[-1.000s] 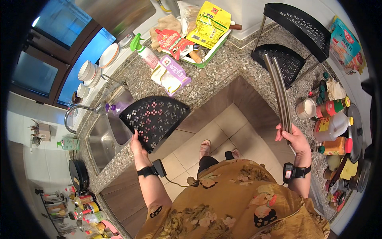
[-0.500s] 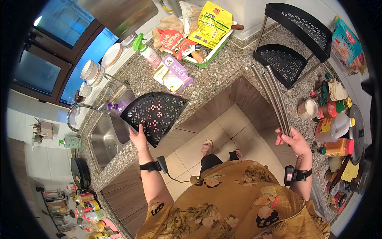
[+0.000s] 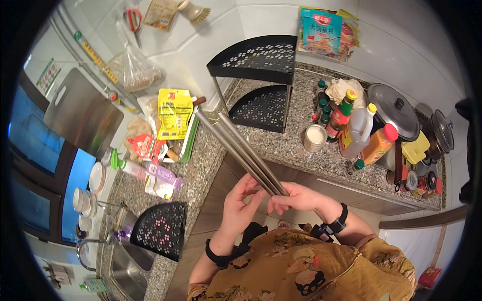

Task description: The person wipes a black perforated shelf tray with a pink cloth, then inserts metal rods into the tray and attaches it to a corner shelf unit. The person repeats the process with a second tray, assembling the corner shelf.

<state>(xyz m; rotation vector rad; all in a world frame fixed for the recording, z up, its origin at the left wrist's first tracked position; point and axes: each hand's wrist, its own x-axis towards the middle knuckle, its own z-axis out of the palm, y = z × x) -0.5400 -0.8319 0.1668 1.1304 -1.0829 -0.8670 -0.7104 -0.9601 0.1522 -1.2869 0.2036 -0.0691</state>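
Several silver metal tubes (image 3: 241, 151) are held in a slanting bundle in front of me. My right hand (image 3: 296, 196) is closed around their near ends. My left hand (image 3: 238, 204) has its fingers and thumb on the same bundle, just left of the right hand. A loose black quarter-round shelf (image 3: 159, 228) with cut-out holes lies on the counter beside the sink. In the far corner stands a two-tier black corner rack (image 3: 258, 108), its upper shelf carried on metal posts. The tubes' far ends point toward its left side.
The steel sink (image 3: 123, 266) is at lower left. A purple packet (image 3: 163, 181), a spray bottle (image 3: 131, 169) and a green-edged tray (image 3: 190, 145) of packets line the left counter. Bottles, a glass jar (image 3: 315, 138) and a lidded pan (image 3: 394, 111) crowd the right counter.
My left hand has let go of the loose shelf, now on the counter by the sink, and come to the tubes. My right hand brought the tubes inward; the view turned right.
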